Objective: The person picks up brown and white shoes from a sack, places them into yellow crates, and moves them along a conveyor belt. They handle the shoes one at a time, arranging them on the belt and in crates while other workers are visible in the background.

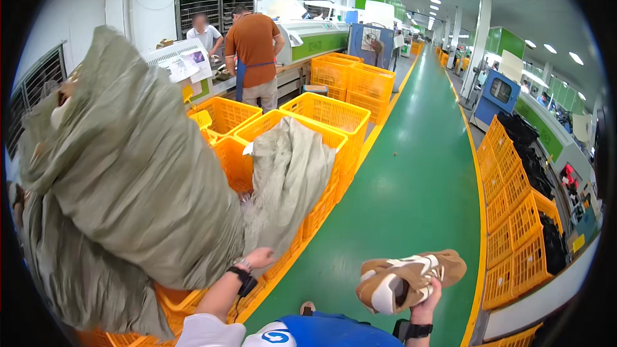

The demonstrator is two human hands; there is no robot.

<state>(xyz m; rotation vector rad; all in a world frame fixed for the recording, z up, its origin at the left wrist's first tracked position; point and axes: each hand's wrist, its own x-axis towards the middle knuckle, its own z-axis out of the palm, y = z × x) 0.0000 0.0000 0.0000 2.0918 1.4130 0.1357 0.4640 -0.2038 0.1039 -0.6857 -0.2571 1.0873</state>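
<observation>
1. A tan and white shoe [411, 277] is held up by the right hand [425, 307], whose grip is closed around the heel end from below; the toe points to the right, out over the green floor [411, 173].
2. The left hand [259, 258] is laid against the lower edge of a large grey-green woven sack [128, 173]; its fingers are seen loosely curled on the cloth, and whether cloth is pinched between them cannot be told. A dark watch [243, 275] is worn on that wrist.
3. The bulging sack is seen lying across orange plastic crates [321, 115] at the left; a second, emptier sack [289, 173] is draped over the rim of a crate just beside it.
4. More orange crates [514, 218] are lined along the right side of the floor, some filled with dark goods [527, 147].
5. Two people [254, 51] are seen standing far back at a worktop [289, 67], well apart from the hands.
</observation>
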